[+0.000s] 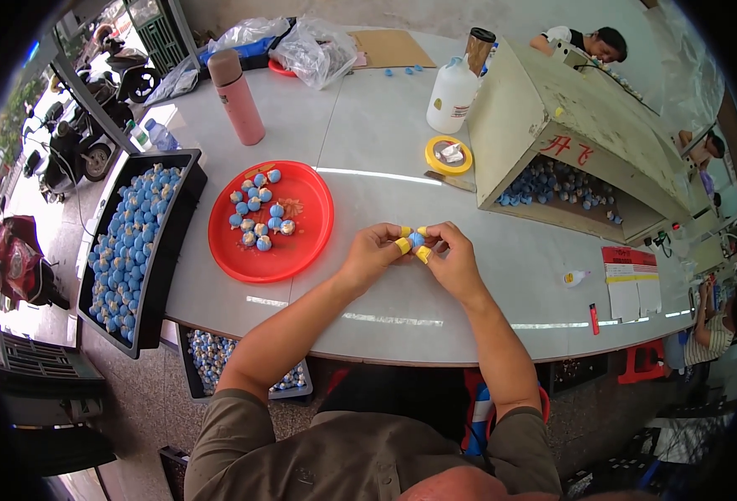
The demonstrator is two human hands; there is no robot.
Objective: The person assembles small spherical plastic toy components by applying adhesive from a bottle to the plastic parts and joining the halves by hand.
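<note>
Small blue ball (416,240) grasped between the fingertips of both hands, over the grey tabletop (377,125).
Left hand (373,254) and right hand (459,265) meet thumb and forefinger, yellow wraps (403,245) on the digits, forearms converging from the near edge; the ball sits between the opposed tips. To the left, a round red plate (312,238) carries a loose cluster of blue balls with pale tops; farther left, a black tray (176,225) is filled with similar pieces. To the right, an open-fronted cream box (602,108) contains heaped blue pieces.
</note>
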